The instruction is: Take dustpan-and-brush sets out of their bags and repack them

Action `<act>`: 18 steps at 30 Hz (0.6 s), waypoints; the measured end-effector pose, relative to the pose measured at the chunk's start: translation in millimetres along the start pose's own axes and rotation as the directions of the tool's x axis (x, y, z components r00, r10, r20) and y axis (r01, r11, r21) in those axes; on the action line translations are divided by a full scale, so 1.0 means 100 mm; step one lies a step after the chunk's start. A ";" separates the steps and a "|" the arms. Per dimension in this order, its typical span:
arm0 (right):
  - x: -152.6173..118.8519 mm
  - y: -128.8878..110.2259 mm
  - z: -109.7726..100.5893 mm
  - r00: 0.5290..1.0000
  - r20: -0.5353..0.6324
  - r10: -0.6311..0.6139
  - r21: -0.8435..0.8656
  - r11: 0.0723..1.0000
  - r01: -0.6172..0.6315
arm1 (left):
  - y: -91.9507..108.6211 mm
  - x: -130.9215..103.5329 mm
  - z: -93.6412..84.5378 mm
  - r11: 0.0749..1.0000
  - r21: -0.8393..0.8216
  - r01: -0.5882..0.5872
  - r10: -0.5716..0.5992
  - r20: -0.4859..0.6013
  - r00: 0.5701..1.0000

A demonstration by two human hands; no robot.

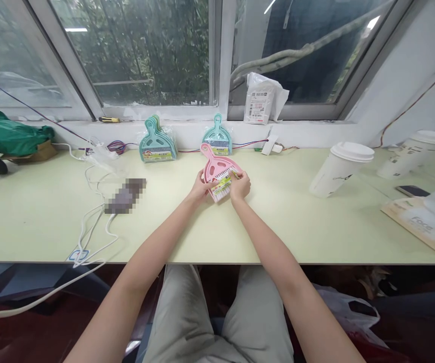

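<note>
As both hands [201, 187] [241, 186] hold the pink dustpan [213, 160], a brush [222, 193] lies inside.

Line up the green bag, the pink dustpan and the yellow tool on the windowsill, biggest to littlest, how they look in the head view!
1. Green bag, the largest
2. Pink dustpan
3. Yellow tool, easily the smallest

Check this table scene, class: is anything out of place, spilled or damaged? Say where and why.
The white cables on the left look untidy: they lie in loose loops, one trailing over the front edge of the table. A pixelated patch hides what lies by them. No spill shows, and the pink dustpan has no obvious damage.
</note>
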State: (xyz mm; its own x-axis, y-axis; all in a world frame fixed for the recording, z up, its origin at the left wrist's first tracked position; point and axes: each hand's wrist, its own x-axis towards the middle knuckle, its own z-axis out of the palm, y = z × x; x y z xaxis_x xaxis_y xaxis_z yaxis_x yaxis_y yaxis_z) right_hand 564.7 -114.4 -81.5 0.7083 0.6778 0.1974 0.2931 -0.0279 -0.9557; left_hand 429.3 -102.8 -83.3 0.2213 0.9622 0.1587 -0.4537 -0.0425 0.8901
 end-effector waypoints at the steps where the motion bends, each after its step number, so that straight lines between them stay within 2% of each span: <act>1: -0.01 -0.01 0.00 1.000 0.010 -0.014 -0.018 1.000 0.014 | 0.00 0.00 0.00 1.000 0.012 0.000 0.000 0.003 1.000; 4: -0.04 -0.03 0.00 0.996 0.036 -0.082 -0.072 0.994 0.084 | -0.01 0.02 -0.04 1.000 0.028 -0.002 0.003 -0.010 1.000; 6: -0.04 -0.02 0.02 0.991 0.003 -0.135 -0.073 0.988 0.135 | -0.01 0.05 -0.09 0.999 0.029 -0.014 0.015 -0.034 0.999; 9: -0.01 0.00 0.06 0.991 -0.076 -0.109 0.082 0.990 0.116 | 0.00 0.10 -0.15 0.999 0.024 -0.031 0.032 -0.071 0.997; 10: 0.00 0.02 0.07 0.998 -0.034 -0.055 0.187 0.980 0.061 | 0.02 0.10 -0.17 0.999 0.022 -0.036 0.037 -0.080 0.996; 11: 0.02 0.03 0.09 0.997 0.075 0.008 0.301 0.953 -0.030 | 0.04 0.10 -0.17 0.999 0.020 -0.044 0.046 -0.082 0.996; 12: 0.03 0.05 0.11 0.970 0.235 0.061 0.400 0.903 -0.153 | 0.06 0.10 -0.18 0.998 0.019 -0.057 0.058 -0.075 0.996; 14: 0.04 0.10 0.14 0.832 0.547 0.089 0.492 0.770 -0.406 | 0.11 0.07 -0.17 0.996 0.025 -0.087 0.088 -0.047 0.995; 15: 0.04 0.12 0.16 0.766 0.639 0.074 0.503 0.714 -0.488 | 0.14 0.06 -0.16 0.994 0.033 -0.104 0.105 -0.024 0.994; 16: 0.04 0.14 0.17 0.727 0.684 0.053 0.513 0.674 -0.532 | 0.16 0.05 -0.16 0.992 0.045 -0.118 0.117 0.011 0.993; 18: 0.04 0.16 0.18 0.725 0.687 0.035 0.545 0.635 -0.547 | 0.20 0.05 -0.17 0.988 0.096 -0.118 0.108 0.108 0.988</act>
State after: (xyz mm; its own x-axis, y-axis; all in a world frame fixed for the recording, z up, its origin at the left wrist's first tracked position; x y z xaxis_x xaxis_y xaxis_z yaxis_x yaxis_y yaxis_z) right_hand 560.1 -98.8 -99.7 0.0824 0.9958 -0.0402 -0.5520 0.0120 -0.8338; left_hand 406.5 -94.6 -71.9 0.2633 0.9172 0.2990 -0.3921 -0.1814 0.9019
